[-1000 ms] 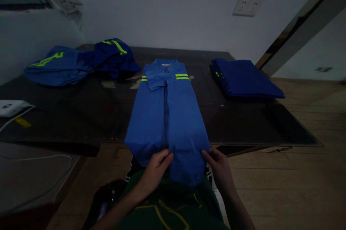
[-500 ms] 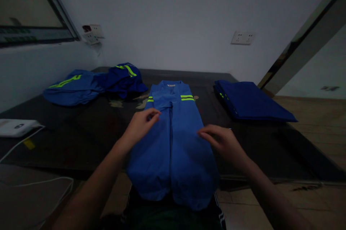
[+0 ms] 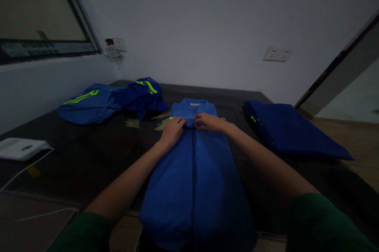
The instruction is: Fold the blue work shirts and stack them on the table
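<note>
A blue work jacket (image 3: 213, 157) lies in front of me with its sides folded to the middle, collar away from me and lower end hanging over the table's near edge. My left hand (image 3: 174, 130) is on its chest left of the centre line, fingers bent and closed on the cloth. Across the centre line, my right hand (image 3: 209, 122) pinches the cloth just below the collar. Both hands cover most of the yellow-green chest stripes. A white label shows inside the collar.
Crumpled blue garments (image 3: 91, 104) with yellow-green stripes lie at the back left of the dark table (image 3: 112, 157). A flat folded dark-blue stack (image 3: 293, 127) is on the right. At the left edge sits a white device (image 3: 25, 148) with a cable. Wall sockets (image 3: 276, 54) are behind.
Both hands have moved forward and inward, from hovering over the jacket's sides to its chest, where they now grip the cloth. The view has tilted up slightly.
</note>
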The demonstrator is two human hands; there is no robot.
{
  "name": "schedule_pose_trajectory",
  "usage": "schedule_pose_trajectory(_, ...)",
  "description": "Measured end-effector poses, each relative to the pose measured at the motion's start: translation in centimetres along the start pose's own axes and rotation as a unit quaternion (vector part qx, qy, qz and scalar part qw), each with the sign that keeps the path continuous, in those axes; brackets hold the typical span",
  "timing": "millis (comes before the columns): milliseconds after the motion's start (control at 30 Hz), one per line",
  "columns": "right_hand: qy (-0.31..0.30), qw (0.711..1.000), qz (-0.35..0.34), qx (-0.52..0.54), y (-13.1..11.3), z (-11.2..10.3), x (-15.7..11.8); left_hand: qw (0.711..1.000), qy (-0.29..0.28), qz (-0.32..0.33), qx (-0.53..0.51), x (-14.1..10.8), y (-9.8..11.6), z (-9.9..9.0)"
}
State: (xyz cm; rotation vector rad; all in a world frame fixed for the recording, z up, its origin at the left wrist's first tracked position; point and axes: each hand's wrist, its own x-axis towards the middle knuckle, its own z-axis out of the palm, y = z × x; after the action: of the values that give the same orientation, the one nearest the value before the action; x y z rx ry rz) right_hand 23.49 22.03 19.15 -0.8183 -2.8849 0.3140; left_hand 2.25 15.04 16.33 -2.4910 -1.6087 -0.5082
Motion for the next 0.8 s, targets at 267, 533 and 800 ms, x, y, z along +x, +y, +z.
schedule_pose_trajectory(267,0.008,0.974,-0.016,0.226,1.5,0.7,0.4,0.989,-0.094,0.059,-0.101,-0.7,-0.4,-0.9)
schedule_pose_trajectory(533,0.107,0.965,0.010,0.240,1.2,5.3,0.7,0.985,-0.145,0.065,-0.070,-1.0,0.7,0.0)
schedule_pose_trajectory(800,0.148,0.981,0.040,0.123,1.0,7.7,0.9,0.981,-0.153,0.048,-0.105,-1.0,1.5,-0.1)
